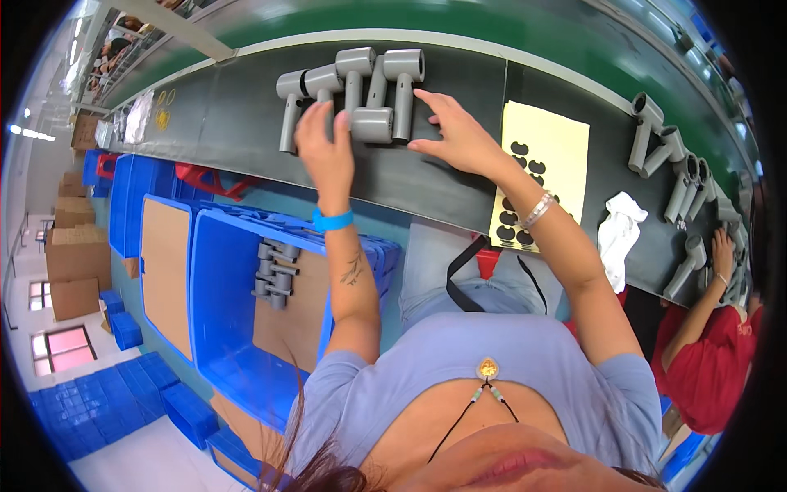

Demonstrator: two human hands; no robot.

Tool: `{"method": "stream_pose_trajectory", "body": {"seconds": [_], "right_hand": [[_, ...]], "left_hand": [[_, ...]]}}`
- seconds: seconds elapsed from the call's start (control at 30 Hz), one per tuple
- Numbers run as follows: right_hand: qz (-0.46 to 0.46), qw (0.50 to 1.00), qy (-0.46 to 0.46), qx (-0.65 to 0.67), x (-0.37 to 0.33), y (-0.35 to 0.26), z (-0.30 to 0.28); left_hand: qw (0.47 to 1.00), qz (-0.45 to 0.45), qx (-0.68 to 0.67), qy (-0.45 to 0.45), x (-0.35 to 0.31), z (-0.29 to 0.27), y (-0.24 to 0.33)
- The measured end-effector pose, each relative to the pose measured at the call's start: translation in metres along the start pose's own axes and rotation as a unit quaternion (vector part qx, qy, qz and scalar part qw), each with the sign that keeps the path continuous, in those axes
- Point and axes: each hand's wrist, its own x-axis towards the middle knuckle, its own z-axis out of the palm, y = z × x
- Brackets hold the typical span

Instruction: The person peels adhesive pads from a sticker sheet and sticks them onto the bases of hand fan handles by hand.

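Dark matting covers a long workbench [221,107], with a green strip [459,20] along its far side. On it, left of the middle, five hairdryer-shaped grey parts [404,66] stand out, each a smooth, short, open tube joined to a straight handle. Four lie with their tubes at the far end and handles pointing near; the other is reversed, its tube near and its handle running far between two neighbours.

The left hand [328,156] has its fingers curled over the handle of the second part from the left; whether they clamp on it cannot be told. The right hand [459,139] is spread, thumb and forefinger well apart, just beside the rightmost handle; contact is unclear.

To the right lies a yellow sheet [549,139] bearing rounded black pieces [507,219], and beyond it a crumpled white cloth [620,225]. Farther right, more grey shells [646,135] lie near a co-worker's hand [723,256]. Pale lettering on that person's red shirt [705,385] is too small to read. Near left, a blue bin [225,262] holds stacked grey pieces [275,275]; yellow rings [162,120] lie at the bench's left end.
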Motion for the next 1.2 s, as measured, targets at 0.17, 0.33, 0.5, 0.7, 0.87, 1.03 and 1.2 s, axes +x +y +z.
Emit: {"method": "stream_pose_trajectory", "body": {"seconds": [0.17, 0.33, 0.5, 0.7, 0.87, 1.03, 1.2], "right_hand": [[0.029, 0.997, 0.039, 0.051, -0.06, -0.011, -0.068], [0.097, 0.913, 0.371, -0.141, -0.12, 0.036, -0.153], [0.152, 0.732, 0.419, -0.516, -0.154, 0.106, -0.212], [0.235, 0.779, 0.389, -0.432, -0.146, 0.106, -0.24], [0.045, 0.947, 0.212, -0.236, -0.147, -0.005, -0.208], [-0.031, 0.994, 0.059, -0.09, -0.141, -0.05, -0.161], [0.151, 0.979, 0.133, -0.038, -0.135, 0.02, -0.104]], "left_hand": [[0.99, -0.014, 0.119, 0.074, -0.011, -0.028, -0.03], [0.996, -0.034, -0.022, 0.076, -0.016, -0.012, 0.005], [0.992, 0.029, -0.124, 0.014, -0.02, 0.029, 0.075], [0.948, 0.17, -0.238, -0.122, -0.038, 0.046, 0.158], [0.906, 0.258, -0.27, -0.199, -0.029, 0.036, 0.195], [0.903, 0.274, -0.137, -0.302, -0.039, 0.027, 0.206], [0.761, -0.176, -0.469, -0.412, -0.047, 0.033, 0.166]]}}
